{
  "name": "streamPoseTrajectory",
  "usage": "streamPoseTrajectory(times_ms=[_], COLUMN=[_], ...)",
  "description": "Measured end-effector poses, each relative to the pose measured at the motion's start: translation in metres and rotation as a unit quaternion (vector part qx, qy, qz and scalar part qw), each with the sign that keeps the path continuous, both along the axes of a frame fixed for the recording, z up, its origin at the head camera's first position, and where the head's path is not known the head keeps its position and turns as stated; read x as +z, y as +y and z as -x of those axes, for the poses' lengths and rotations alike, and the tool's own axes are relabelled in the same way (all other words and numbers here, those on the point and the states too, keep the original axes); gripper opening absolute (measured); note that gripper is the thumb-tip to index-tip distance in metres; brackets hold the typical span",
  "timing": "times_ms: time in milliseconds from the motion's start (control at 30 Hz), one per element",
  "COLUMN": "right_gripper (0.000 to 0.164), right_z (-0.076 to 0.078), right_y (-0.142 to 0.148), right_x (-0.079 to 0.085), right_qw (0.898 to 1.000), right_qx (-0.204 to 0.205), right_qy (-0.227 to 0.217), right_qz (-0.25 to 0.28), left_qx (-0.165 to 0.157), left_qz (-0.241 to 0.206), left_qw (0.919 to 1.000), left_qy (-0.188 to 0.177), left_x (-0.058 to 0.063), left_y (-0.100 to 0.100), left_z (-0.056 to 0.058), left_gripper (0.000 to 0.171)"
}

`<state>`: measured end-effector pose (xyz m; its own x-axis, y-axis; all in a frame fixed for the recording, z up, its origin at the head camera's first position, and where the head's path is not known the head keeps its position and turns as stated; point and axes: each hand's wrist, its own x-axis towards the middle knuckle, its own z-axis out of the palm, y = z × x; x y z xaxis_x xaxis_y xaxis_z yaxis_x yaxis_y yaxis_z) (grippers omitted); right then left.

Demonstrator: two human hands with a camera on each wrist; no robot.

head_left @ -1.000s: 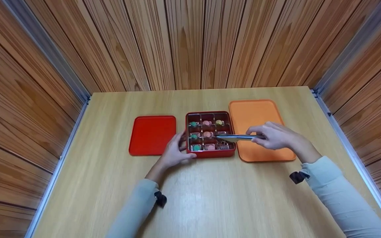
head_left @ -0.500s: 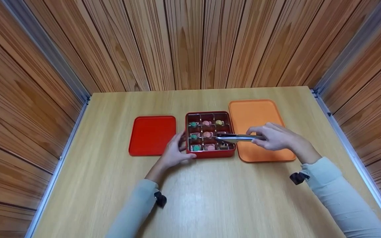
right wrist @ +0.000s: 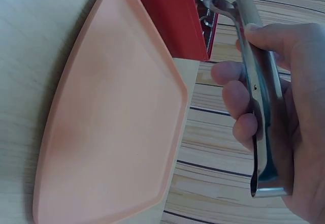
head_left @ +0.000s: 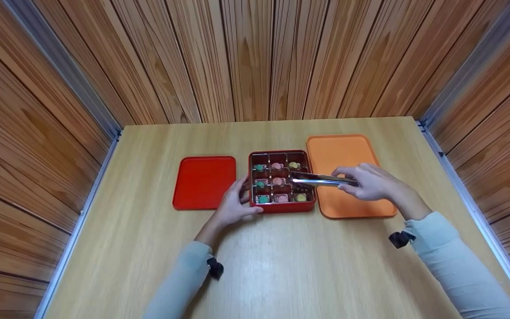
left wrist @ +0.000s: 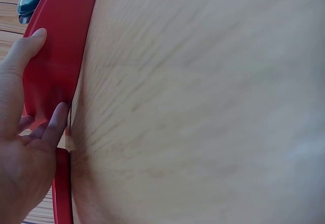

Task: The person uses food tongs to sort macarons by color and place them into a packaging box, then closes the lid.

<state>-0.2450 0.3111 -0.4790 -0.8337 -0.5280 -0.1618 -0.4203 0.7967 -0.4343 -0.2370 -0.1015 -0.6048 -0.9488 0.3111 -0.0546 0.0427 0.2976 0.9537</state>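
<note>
My left hand (head_left: 233,204) holds the front left corner of a red box (head_left: 283,207), thumb on its front wall and fingers along its left side. A clear divided insert in the box bears wrapped candies: green candies (head_left: 259,183) down the left column, pink candies (head_left: 278,181) down the middle. On the right, one yellow candy (head_left: 294,165) lies at the back and another yellow candy (head_left: 301,197) at the front. My right hand (head_left: 365,181) grips metal tongs (right wrist: 264,97). Their tips are over the right column's middle compartment and hide what it contains.
Left of the box a flat red lid (head_left: 204,181) lies on the wooden table (head_left: 281,266). An orange tray (head_left: 341,148) sits right beside the box, partly under my right hand. Wood-patterned walls (head_left: 246,57) stand behind and at both sides.
The tongs' tips have shifted slightly toward the back of the box, and the yellow candy in the front right compartment now shows. My left hand has stayed at the box.
</note>
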Motion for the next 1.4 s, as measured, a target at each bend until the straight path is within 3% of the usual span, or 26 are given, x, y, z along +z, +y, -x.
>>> streamPoseTrajectory(times_ms=[200,433,700,1000,1400], right_gripper=[0.032,0.036,0.037,0.045,0.052], right_z=[0.002,0.004,0.008,0.010,0.016], right_y=[0.009,0.022,0.043,0.066,0.093], right_x=[-0.008,-0.013,-0.018,-0.030,-0.041], right_qw=[0.999,0.999,0.997,0.992,0.984], right_qx=[-0.002,-0.021,-0.066,-0.115,-0.170], right_qy=[0.038,0.041,0.034,0.042,0.053], right_qz=[0.017,0.027,0.020,0.021,0.018], left_qx=[0.000,0.002,-0.001,-0.002,-0.003], left_qz=[-0.005,-0.005,-0.005,0.002,-0.010], left_qw=[1.0000,1.0000,0.9999,1.0000,0.9999], left_qy=[0.004,-0.003,-0.015,0.001,-0.008], left_x=[0.000,0.000,0.000,0.000,-0.001], left_y=[0.000,0.000,0.000,-0.001,-0.001], left_z=[-0.001,-0.001,-0.003,-0.001,-0.001], left_gripper=[0.118,0.118,0.117,0.118,0.118])
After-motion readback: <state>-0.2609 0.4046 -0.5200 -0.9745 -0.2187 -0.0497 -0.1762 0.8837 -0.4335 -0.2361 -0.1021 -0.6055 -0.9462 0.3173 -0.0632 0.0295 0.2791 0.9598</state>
